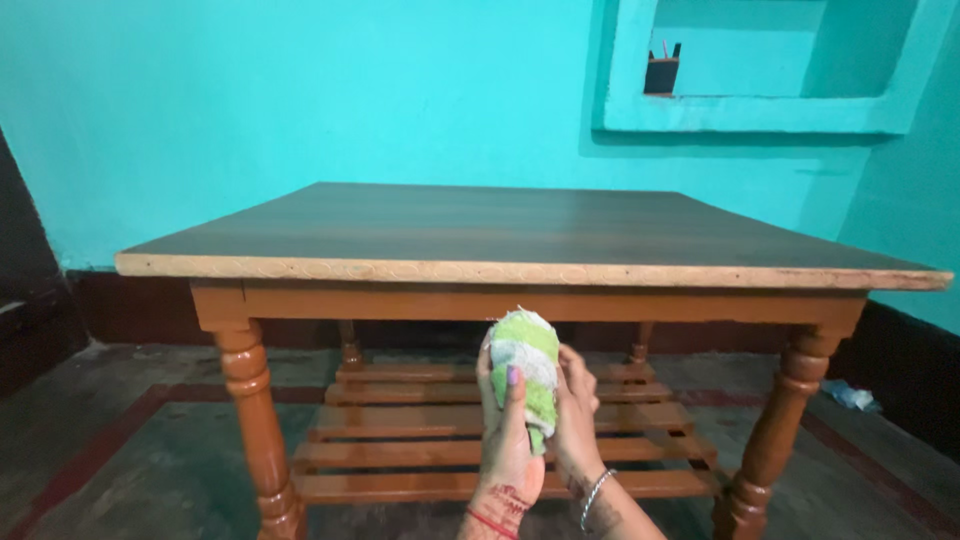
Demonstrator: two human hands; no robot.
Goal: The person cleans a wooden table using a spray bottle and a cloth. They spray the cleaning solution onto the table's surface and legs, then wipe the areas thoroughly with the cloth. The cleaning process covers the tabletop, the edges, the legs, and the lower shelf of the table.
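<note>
No labels, signs or screens in view. Only package-like candidate: a small crumpled pale-blue wrapper or bag (851,396) on the floor by the table's right front leg (778,430); too blurred to confirm.

1. The cloth (524,365) is a soft, towel-like piece with broad green and white stripes.
2. It is bunched into a rounded, upright wad, wider at its top and narrowing toward a green end that hangs at the bottom.
3. It is held up in the air, gripped from both sides: the left hand (508,440) wraps it with the thumb lying across its front, and the right hand (577,410) presses its fingers against the other side.
4. Relative to the wooden table (520,270), the cloth sits just below the front edge, near the middle of that edge, in front of the slatted lower shelf, not touching the table.
</note>
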